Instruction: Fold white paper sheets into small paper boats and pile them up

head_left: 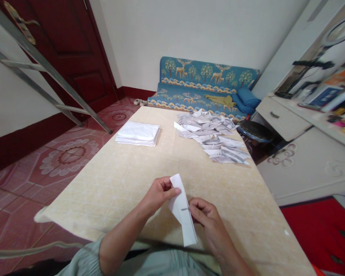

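A narrow folded strip of white paper (181, 214) is held up over the near part of the table, tilted, with a small dark printed mark on it. My left hand (161, 193) pinches its upper part, thumb on the front face. Along the right edge, the thumb and fingers of my right hand (204, 214) grip the same folded paper. Several layers show at its lower end. Beyond my hands, a stack of flat white paper (138, 133) lies on the left, and a heap of folded paper pieces (208, 128) spreads over the right side.
A pale yellow cloth covers the table (103, 184). Behind it stands a blue sofa (189, 90) with a deer pattern. A metal ladder (51, 73) leans at left before a dark red door (60, 38). To the right are a round stool (254, 131) and a white cabinet (304, 165).
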The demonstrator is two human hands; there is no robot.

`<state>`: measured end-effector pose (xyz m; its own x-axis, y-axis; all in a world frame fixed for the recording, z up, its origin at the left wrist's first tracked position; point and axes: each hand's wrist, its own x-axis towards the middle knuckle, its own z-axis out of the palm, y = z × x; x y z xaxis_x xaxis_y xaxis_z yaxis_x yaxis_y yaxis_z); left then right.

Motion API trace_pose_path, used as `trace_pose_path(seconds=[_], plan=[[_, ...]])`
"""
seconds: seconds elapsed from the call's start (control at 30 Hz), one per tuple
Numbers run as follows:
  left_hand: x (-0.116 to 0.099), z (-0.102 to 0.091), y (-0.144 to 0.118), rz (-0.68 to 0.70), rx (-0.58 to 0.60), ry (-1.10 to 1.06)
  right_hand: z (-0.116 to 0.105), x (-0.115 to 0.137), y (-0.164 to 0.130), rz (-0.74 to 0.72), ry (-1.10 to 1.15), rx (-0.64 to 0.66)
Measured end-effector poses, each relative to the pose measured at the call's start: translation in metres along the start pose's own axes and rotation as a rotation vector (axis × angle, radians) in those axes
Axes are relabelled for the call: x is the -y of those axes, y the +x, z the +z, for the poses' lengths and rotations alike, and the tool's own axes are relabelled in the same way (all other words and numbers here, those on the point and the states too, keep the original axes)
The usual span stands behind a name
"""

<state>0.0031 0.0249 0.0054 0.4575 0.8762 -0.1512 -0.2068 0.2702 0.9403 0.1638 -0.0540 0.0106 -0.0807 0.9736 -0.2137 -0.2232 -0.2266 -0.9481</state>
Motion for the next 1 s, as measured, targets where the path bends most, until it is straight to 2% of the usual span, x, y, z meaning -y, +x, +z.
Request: trace_pose_path(seconds=[0.1, 0.33, 0.4, 0.5, 0.57, 0.67, 0.8, 0.9, 1.0], plan=[[0.001, 0.000, -0.001, -0.009, 0.004, 0.013, 0.000, -0.001, 0.001, -0.009, -0.061, 0.012], [0.007, 0.009, 0.002, 0.012, 0.026, 0.111, -0.001, -0.001, 0.011, -0.122, -0.396, -0.057], [0.008, 0.015, 0.002, 0.074, 0.024, 0.188, -0.001, -0.001, 0.015, -0.152, -0.571, -0.147], [0.005, 0.024, -0.002, 0.209, -0.049, 0.332, 0.000, 0.002, 0.019, -0.223, -0.946, -0.337], [0.002, 0.029, -0.006, 0.243, -0.061, 0.431, 0.000, 0.005, 0.019, -0.249, -1.101, -0.400], [-0.002, 0.030, -0.009, 0.254, -0.068, 0.535, 0.003, 0.008, 0.017, -0.262, -1.152, -0.382], [-0.001, 0.025, -0.004, 0.291, -0.148, 0.601, 0.007, 0.007, 0.014, -0.270, -1.138, -0.271], [0.000, 0.021, 0.001, 0.256, -0.122, 0.631, 0.010, 0.006, 0.014, -0.282, -1.156, -0.213], [0.001, 0.021, 0.000, 0.219, -0.103, 0.708, 0.008, 0.006, 0.015, -0.277, -1.167, -0.234]])
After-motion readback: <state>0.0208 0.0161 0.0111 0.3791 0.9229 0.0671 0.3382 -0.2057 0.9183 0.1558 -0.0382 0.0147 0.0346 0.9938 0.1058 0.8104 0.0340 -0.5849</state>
